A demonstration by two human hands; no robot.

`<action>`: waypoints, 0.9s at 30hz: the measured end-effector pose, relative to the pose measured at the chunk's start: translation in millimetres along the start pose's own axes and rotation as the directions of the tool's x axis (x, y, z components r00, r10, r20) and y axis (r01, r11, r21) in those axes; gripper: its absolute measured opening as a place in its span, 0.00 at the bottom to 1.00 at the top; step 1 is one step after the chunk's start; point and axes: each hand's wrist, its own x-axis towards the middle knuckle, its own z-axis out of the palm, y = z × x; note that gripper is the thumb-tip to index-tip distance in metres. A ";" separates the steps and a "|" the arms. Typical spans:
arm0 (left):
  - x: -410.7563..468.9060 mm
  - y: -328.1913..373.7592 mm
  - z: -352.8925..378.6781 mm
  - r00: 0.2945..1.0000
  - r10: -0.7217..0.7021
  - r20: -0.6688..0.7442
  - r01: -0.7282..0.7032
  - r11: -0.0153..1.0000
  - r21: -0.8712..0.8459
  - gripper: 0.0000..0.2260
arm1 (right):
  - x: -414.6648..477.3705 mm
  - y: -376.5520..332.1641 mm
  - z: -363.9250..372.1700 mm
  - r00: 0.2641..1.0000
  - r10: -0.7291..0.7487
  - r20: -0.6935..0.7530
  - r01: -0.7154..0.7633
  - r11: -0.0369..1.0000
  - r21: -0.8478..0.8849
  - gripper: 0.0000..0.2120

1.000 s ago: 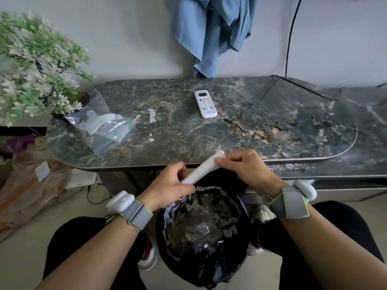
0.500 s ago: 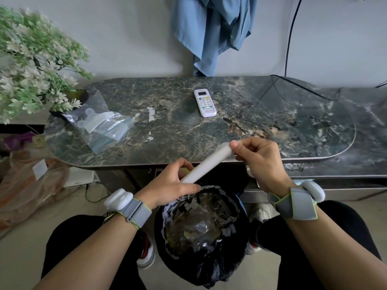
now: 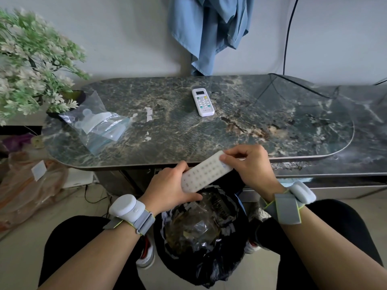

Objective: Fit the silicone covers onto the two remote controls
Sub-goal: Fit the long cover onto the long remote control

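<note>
A long white remote in a silicone cover (image 3: 206, 172) is held slanted over the table's front edge, its rows of buttons facing up. My left hand (image 3: 170, 188) grips its lower end. My right hand (image 3: 250, 164) pinches its upper end with thumb and fingers. A second white remote (image 3: 203, 102) with a small screen lies bare on the dark marble table (image 3: 272, 114), far middle. A clear plastic bag (image 3: 98, 123) holding a translucent silicone cover (image 3: 92, 120) lies at the table's left.
A black bin bag (image 3: 201, 237) with clear wrappers stands open between my knees, right below the hands. A potted plant with white flowers (image 3: 31, 65) stands at the left. A blue garment (image 3: 209, 28) hangs on the wall. A black cable (image 3: 293, 84) crosses the table's far right.
The held remote has been turned from edge-on to button face up. My right hand moved up and right, then settled on the upper end. The left hand kept its hold.
</note>
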 end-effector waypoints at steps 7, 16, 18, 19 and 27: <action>5.5 -0.8 4.3 0.998 -0.054 -0.037 0.058 0.992 0.115 0.25 | -6.0 -9.2 12.9 0.976 -0.164 -0.145 0.126 0.962 -0.244 0.06; 4.0 -0.6 3.9 0.983 -0.034 0.183 0.107 0.908 -0.404 0.16 | 6.4 -5.6 -0.6 0.992 0.119 -0.033 -0.089 0.875 0.476 0.08; 1.7 2.6 1.8 0.967 -0.011 0.253 0.145 0.844 -0.517 0.15 | 4.4 -3.0 0.7 0.995 0.077 0.065 -0.094 0.939 0.331 0.08; 0.9 4.5 0.4 0.961 -0.004 0.277 0.166 0.809 -0.563 0.15 | 1.8 -2.4 3.4 0.994 0.048 0.101 -0.073 0.963 0.260 0.08; -2.7 2.6 -10.4 0.915 0.029 0.403 0.340 0.483 -0.807 0.13 | 14.7 0.2 -8.9 0.971 0.173 -0.166 -0.089 0.903 0.421 0.06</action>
